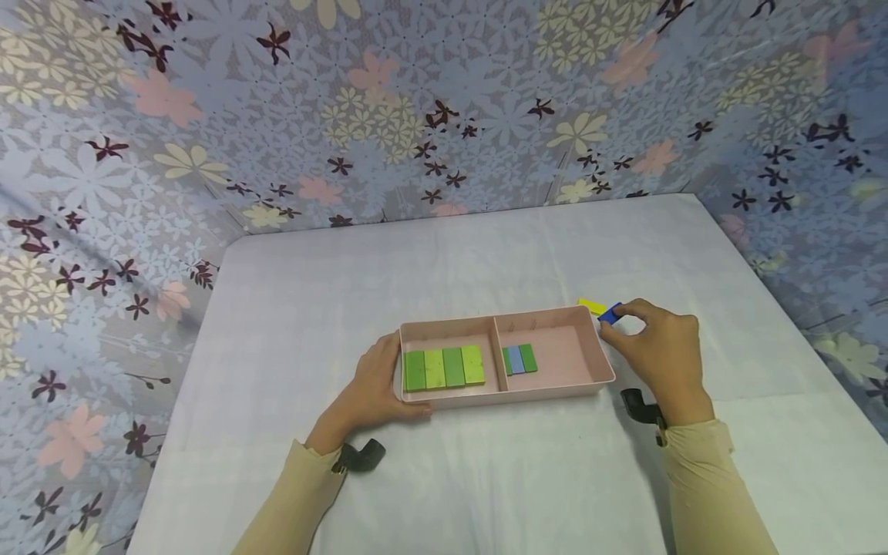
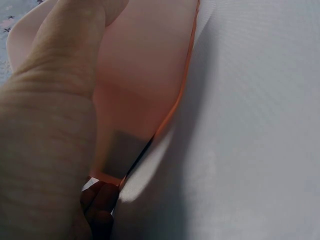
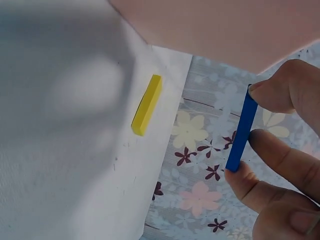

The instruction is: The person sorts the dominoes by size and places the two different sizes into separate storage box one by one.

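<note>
A pink two-compartment box [image 1: 555,390] lies across the table in the head view. My left hand [image 1: 380,383] grips its left end, thumb along the front wall and fingers at the side; the left wrist view shows the thumb [image 2: 75,45] over the pink wall. Between thumb and fingertips, my right hand [image 1: 659,347] pinches a blue block [image 3: 242,131] just off the box's back right corner. A yellow block [image 3: 147,105] lies on the table behind that corner. Green blocks [image 1: 454,367] stand side by side in the left compartment. Two green blocks and a lighter blue block [image 1: 516,360] sit in the right one.
The divider [image 1: 499,354] splits the box into two compartments. White cloth covers the table [image 1: 486,470]. A flowered cloth [image 1: 444,100] rises behind the table's back edge and along both sides. Dark wrist mounts [image 1: 361,456] are strapped on both wrists.
</note>
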### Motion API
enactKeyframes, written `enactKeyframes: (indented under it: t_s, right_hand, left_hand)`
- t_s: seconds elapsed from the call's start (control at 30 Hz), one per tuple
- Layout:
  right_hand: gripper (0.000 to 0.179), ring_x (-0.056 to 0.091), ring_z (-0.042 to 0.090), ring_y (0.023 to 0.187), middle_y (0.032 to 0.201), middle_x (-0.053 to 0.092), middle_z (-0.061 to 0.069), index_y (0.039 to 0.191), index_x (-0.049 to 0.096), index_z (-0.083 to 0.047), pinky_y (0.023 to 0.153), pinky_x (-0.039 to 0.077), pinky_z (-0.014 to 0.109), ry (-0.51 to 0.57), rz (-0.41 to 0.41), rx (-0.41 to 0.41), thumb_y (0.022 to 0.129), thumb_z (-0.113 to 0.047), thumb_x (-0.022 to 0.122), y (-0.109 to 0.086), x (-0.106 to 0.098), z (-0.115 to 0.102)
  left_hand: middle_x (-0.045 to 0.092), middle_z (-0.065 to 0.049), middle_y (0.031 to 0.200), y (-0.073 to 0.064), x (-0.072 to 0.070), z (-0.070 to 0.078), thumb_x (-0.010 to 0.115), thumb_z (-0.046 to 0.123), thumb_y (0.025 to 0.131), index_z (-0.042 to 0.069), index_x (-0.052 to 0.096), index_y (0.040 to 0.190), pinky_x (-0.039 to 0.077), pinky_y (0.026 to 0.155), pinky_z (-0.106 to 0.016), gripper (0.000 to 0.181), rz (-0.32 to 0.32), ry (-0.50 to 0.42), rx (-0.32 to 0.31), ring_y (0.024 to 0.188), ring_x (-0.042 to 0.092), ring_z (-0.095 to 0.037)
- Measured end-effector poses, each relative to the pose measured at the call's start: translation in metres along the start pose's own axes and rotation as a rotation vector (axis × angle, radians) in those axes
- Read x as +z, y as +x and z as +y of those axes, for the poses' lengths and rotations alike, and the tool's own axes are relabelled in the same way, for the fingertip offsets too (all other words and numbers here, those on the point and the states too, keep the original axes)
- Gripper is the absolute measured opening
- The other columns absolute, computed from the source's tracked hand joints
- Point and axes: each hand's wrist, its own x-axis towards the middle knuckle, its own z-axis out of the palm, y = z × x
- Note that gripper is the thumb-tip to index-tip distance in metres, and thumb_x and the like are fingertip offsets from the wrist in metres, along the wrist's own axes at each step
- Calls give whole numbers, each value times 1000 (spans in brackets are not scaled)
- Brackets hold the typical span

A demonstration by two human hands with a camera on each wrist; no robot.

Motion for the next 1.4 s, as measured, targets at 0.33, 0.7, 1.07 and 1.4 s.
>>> enactKeyframes:
  t_s: [0.33, 0.7, 1.07, 1.4]
  right_hand:
    - [31, 32, 8, 36, 84, 70, 6, 87, 72, -6, 41, 28, 24, 37, 60, -128, 66, -28, 78, 2, -4, -6]
    - [24, 26, 5, 39, 78, 69, 0, 83, 72, -9, 50, 28, 29, 50, 73, -232, 65, -24, 76, 0, -5, -18]
    - [21, 32, 2, 45, 79, 68, -2, 82, 71, -11, 56, 27, 29, 103, 47, -337, 65, -24, 77, -1, 2, -28]
    - [28, 54, 11, 48, 83, 72, 6, 84, 73, -10, 59, 28, 32, 103, 1, -376, 62, -27, 79, -7, 12, -31]
  left_hand:
    - [28, 5, 141, 1, 1, 0, 72, 70, 52, 33, 1, 145, 24, 105, -45, 123, -1, 23, 2, 128, 27, -14]
    - [29, 4, 139, 0, -1, 1, 71, 71, 53, 34, -1, 145, 24, 105, -45, 123, -8, 27, 1, 126, 28, -14]
    - [29, 4, 140, 1, 0, 0, 71, 71, 52, 35, -3, 145, 25, 104, -46, 124, -7, 31, -10, 126, 28, -15]
    - [28, 4, 141, 1, 0, 0, 68, 74, 52, 33, -2, 146, 25, 105, -45, 124, -10, 32, -9, 128, 27, -15]
